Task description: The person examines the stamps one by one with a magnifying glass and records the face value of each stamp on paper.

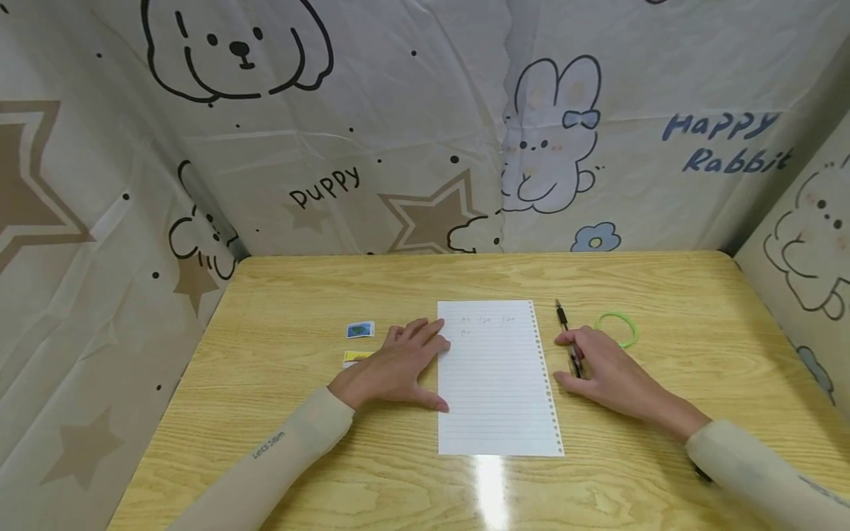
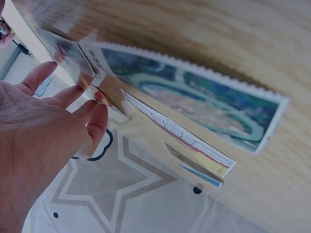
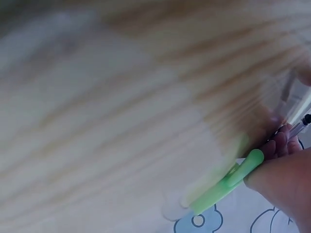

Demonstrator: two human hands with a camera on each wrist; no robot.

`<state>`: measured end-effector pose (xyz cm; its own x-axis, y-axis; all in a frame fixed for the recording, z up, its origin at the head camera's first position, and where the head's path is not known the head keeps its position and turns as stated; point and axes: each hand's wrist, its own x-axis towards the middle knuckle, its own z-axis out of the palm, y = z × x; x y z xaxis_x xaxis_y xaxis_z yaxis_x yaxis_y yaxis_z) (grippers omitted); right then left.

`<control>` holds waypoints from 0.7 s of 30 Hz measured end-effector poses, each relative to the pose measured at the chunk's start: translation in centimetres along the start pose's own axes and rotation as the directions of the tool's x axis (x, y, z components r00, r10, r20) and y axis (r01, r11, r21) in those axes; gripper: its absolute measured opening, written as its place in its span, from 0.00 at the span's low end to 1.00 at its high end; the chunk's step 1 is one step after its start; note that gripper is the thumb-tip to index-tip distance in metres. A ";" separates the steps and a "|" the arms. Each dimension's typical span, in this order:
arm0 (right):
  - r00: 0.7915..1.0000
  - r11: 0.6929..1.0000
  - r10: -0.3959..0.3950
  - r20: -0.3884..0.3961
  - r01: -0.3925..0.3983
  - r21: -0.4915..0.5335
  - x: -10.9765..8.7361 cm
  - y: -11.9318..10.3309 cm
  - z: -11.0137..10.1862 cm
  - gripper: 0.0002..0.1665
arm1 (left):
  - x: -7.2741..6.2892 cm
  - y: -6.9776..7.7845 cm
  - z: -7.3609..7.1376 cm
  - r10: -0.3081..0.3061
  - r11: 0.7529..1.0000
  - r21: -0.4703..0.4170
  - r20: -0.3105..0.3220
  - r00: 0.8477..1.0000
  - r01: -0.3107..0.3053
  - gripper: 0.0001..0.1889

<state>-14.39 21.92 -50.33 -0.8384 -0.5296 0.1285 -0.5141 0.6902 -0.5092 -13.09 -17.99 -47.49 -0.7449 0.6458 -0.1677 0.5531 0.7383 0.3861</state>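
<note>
A white lined sheet of paper (image 1: 498,391) with holes down its right side lies mid-table, faint handwriting near its top. My left hand (image 1: 408,365) is spread at the sheet's left edge, fingertips and thumb just over it. Right of the sheet, a black-and-clear pen (image 1: 562,318) lies at a slant. My right hand (image 1: 607,369) is over the pen, index finger across it and thumb apart near its lower end. The pen also shows beyond the fingers in the right wrist view. Beside the right hand lies a light green ring (image 1: 635,333).
Left of my left hand lie a blue stamp (image 1: 361,330) and a yellow one (image 1: 356,358), partly hidden by the wrist. Several stamps, one with a large landscape (image 2: 194,97), show in the left wrist view. A dark object (image 1: 702,474) peeks from under the right sleeve. Printed cloth surrounds the table.
</note>
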 end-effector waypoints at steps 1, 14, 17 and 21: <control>1.000 1.000 -0.011 -0.006 0.011 -0.008 0.1 0.1 0.1 0.29 | 0.0 0.0 0.0 0.001 1.000 0.000 0.000 1.000 -0.001 0.51; 0.996 0.996 -0.079 -0.040 0.077 -0.038 0.0 0.4 0.5 0.26 | 0.0 0.2 -0.1 -0.002 1.000 -0.002 0.009 1.000 0.002 0.51; 0.995 0.995 -0.088 -0.045 0.086 -0.047 0.0 0.4 0.6 0.25 | 0.1 0.2 -0.1 -0.002 1.000 -0.003 0.011 1.000 0.002 0.51; 0.993 0.994 -0.100 -0.054 0.098 -0.054 0.0 0.5 0.6 0.25 | 0.1 0.2 -0.1 0.003 1.000 -0.003 0.006 1.000 -0.003 0.51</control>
<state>-14.55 21.92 -51.12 -0.7911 -0.5687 0.2252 -0.6024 0.6609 -0.4476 -13.12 -17.82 -47.39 -0.7410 0.6492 -0.1716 0.5542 0.7356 0.3896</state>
